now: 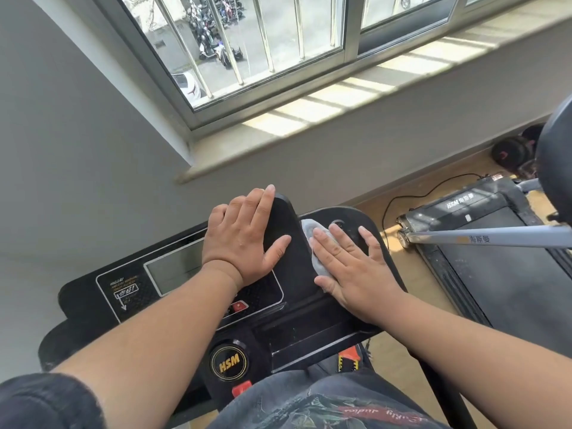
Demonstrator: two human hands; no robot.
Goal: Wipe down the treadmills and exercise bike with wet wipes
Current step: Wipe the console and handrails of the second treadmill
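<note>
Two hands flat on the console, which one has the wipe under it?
The right hand presses the wet wipe; the left hand rests bare on the treadmill console.

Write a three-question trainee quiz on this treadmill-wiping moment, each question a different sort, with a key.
1. True or false: the right hand presses the wipe flat on the console.
2. Multiple choice: where does the left hand lie? A) on the windowsill B) flat on the console, left of the wipe C) on the red button
3. Fill in: the gold badge low on the console reads ___.

Key: 1 true; 2 B; 3 HSM
</note>
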